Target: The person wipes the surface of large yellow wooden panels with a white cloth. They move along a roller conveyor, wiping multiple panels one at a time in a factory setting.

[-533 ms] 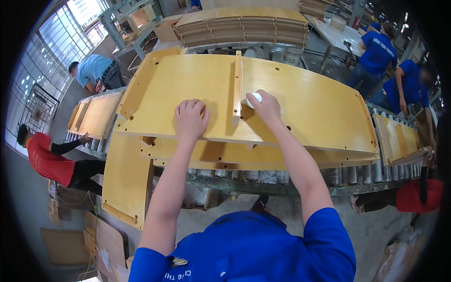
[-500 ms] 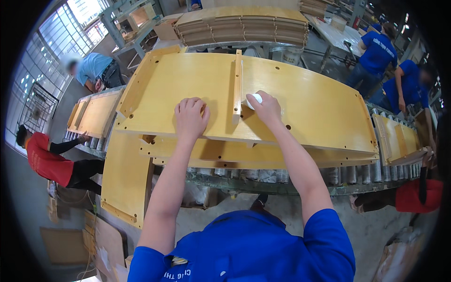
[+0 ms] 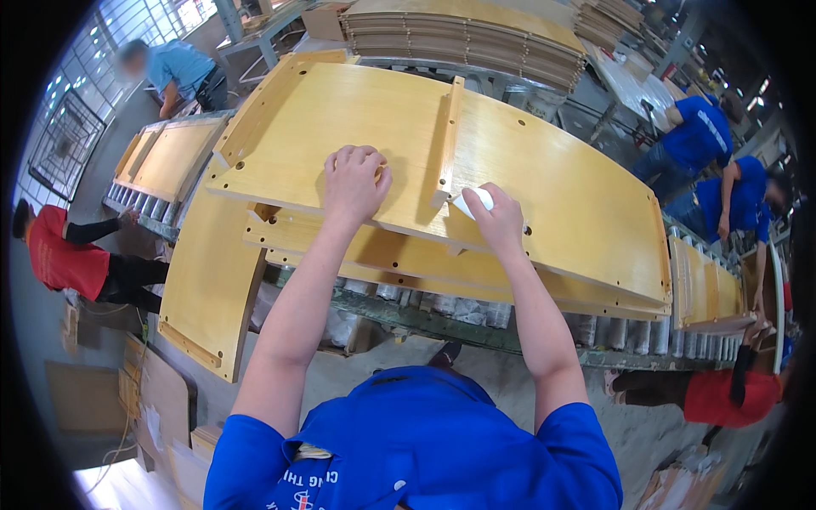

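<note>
A large curved yellow wooden panel (image 3: 544,170) lies on a roller conveyor in front of me, with a raised wooden rib (image 3: 448,136) running across its middle. My left hand (image 3: 354,183) rests knuckles up on the panel just left of the rib, fingers curled under. My right hand (image 3: 495,223) is closed around a small white block (image 3: 473,201), pressing it against the panel at the near end of the rib. More yellow panels (image 3: 340,242) are stacked under the top one.
A loose yellow panel (image 3: 208,289) leans against the roller conveyor (image 3: 476,314) at lower left. Stacked boards (image 3: 463,34) lie behind. People in blue stand at right (image 3: 693,140) and far left (image 3: 174,68); people in red crouch at left (image 3: 64,259) and right (image 3: 727,395).
Both hands stay on the panel in nearly the same spots; the right hand with the white block has shifted only slightly near the rib's end.
</note>
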`<act>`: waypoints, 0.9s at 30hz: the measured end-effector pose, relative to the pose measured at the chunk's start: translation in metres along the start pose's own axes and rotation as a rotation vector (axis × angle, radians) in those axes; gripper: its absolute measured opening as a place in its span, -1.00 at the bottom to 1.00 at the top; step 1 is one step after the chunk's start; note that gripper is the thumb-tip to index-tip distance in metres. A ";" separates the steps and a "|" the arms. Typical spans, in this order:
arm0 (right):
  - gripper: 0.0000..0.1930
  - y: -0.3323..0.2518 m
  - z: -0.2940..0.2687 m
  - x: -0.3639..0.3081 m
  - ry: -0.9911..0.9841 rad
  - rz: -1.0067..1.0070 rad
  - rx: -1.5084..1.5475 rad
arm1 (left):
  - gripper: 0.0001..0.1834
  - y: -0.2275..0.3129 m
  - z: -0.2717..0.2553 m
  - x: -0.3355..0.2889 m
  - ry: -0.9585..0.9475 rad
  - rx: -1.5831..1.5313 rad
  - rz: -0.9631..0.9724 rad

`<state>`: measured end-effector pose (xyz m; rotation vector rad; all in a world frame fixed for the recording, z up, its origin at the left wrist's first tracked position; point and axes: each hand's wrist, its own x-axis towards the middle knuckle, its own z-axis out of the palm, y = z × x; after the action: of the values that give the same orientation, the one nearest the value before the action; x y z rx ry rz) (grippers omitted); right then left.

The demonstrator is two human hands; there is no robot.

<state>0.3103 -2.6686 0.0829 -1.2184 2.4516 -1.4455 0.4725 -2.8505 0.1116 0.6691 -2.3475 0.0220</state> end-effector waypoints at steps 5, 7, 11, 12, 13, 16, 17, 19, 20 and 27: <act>-0.64 0.000 -0.005 -0.005 -0.116 -0.017 0.026 | -0.87 -0.002 0.001 -0.001 0.037 -0.015 -0.035; -0.65 -0.001 -0.011 -0.010 -0.199 -0.066 0.014 | -0.87 -0.001 -0.001 -0.002 0.054 -0.020 -0.050; -0.66 0.001 -0.023 -0.011 -0.338 -0.103 0.238 | -0.85 -0.004 0.000 -0.003 0.033 -0.012 -0.067; -0.67 0.005 -0.027 -0.007 -0.355 -0.081 0.361 | -0.84 -0.004 0.000 -0.003 0.025 -0.010 -0.075; -0.69 0.019 -0.033 -0.001 -0.394 0.148 0.698 | -0.83 -0.001 0.001 -0.001 0.017 -0.020 -0.070; -0.55 0.033 -0.057 0.033 -0.612 0.380 1.680 | -0.85 0.001 -0.001 -0.001 0.028 -0.011 -0.073; -0.50 0.012 -0.061 0.044 -0.576 0.353 1.718 | -0.84 -0.002 -0.003 -0.003 0.010 -0.007 -0.085; -0.41 -0.023 -0.066 0.057 -0.487 0.342 1.699 | -0.81 -0.004 -0.006 -0.006 -0.017 -0.010 -0.102; -0.38 -0.040 -0.065 0.062 -0.448 0.352 1.646 | -0.80 -0.007 -0.006 -0.009 -0.029 -0.010 -0.082; -0.23 -0.099 -0.034 0.105 -0.637 0.279 1.560 | -0.72 -0.030 -0.014 -0.014 -0.148 -0.119 0.029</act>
<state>0.2834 -2.7371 0.2117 -0.6504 0.5664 -1.7363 0.5047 -2.8671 0.1088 0.5960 -2.4778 -0.1576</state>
